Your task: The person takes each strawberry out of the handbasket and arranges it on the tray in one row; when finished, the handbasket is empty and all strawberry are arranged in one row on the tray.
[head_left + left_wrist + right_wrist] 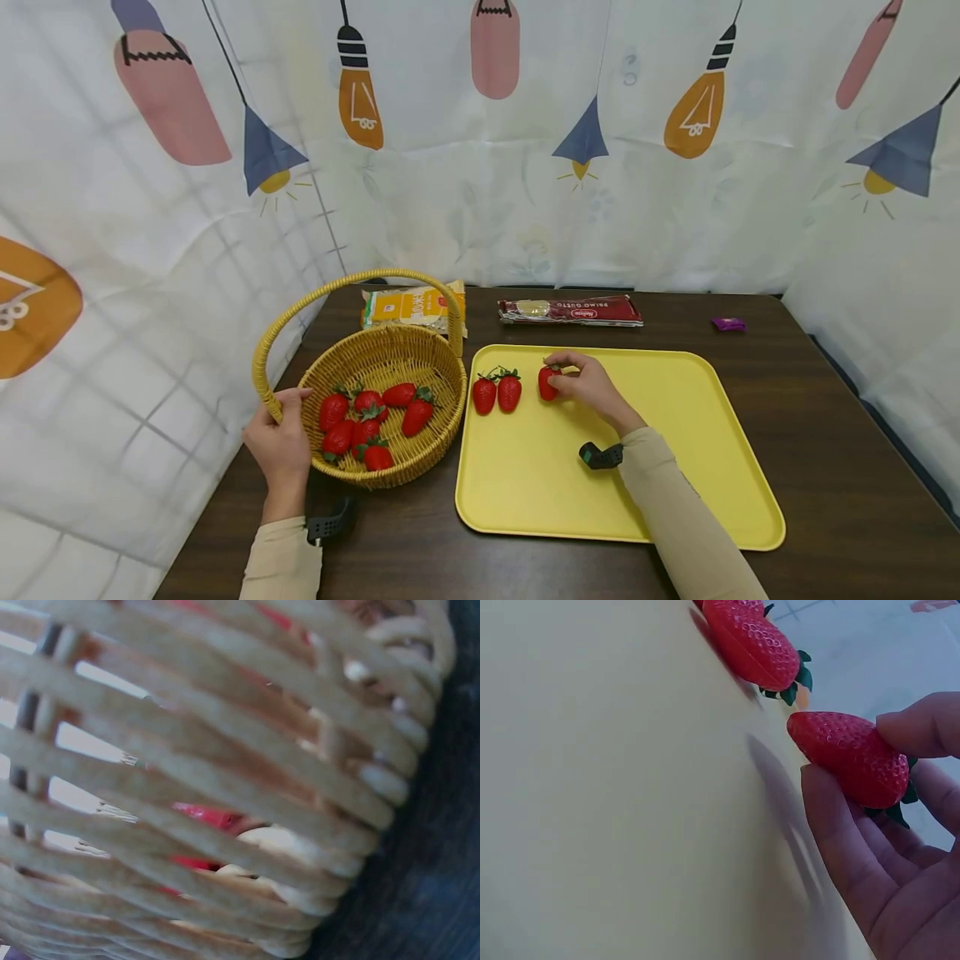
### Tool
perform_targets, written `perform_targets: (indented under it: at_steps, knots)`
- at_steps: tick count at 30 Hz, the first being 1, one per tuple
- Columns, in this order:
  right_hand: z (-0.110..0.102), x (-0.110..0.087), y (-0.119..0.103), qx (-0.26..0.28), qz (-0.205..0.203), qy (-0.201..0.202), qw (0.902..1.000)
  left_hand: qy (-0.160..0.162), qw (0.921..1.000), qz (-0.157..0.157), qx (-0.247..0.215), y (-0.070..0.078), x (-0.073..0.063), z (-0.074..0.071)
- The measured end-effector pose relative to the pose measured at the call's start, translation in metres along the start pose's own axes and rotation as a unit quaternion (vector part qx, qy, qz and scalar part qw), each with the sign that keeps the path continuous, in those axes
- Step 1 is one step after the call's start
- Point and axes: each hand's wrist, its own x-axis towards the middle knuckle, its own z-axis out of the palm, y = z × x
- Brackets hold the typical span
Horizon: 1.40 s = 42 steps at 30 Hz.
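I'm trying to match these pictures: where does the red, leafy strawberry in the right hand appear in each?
Head: the red, leafy strawberry is right of centre, in the right hand.
Left wrist: not discernible past the yellow woven basket.
Right wrist: right of centre.
Shared landmark, head and right wrist: rectangular yellow tray.

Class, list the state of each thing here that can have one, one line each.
Basket: open side up, partly filled
Basket handle: raised
Strawberries in basket: lying loose
Left hand: holding the basket by the handle's foot
Tray: lying flat
Tray strawberries: two, side by side
Right hand: pinching a strawberry above the tray
Orange packet: lying, seal unclear
Dark red packet: lying, seal unclear
Purple packet: lying, seal unclear
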Motion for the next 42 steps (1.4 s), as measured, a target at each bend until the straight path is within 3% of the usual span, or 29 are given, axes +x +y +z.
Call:
perform_targets:
  at_steps: [5, 15, 23, 26, 35, 42]
  knots:
    - [0.002, -0.001, 0.000, -0.013, 0.010, -0.003, 0.9999, 0.007, 0.9999, 0.013, 0.000, 0.000, 0.000, 0.002]
    - [0.007, -0.001, 0.001, -0.079, -0.016, -0.034, 0.9962, 0.009, 0.9998, 0.015, 0.005, 0.001, 0.000, 0.001]
    - [0.012, -0.019, -0.031, -0.101, -0.014, -0.042, 0.9939, 0.003, 1.0000, 0.008, -0.002, 0.002, 0.000, 0.000]
    - [0.014, -0.021, -0.033, -0.097, -0.010, -0.045, 0.9942, 0.003, 1.0000, 0.008, -0.002, 0.002, 0.000, 0.000]
    - [0.017, -0.020, -0.029, -0.082, -0.015, -0.055, 0.9950, 0.012, 0.9998, 0.014, 0.003, -0.002, 0.000, 0.000]
    - [0.016, -0.015, -0.021, -0.111, -0.018, -0.055, 0.9922, 0.010, 0.9999, 0.012, 0.004, -0.001, 0.000, 0.001]
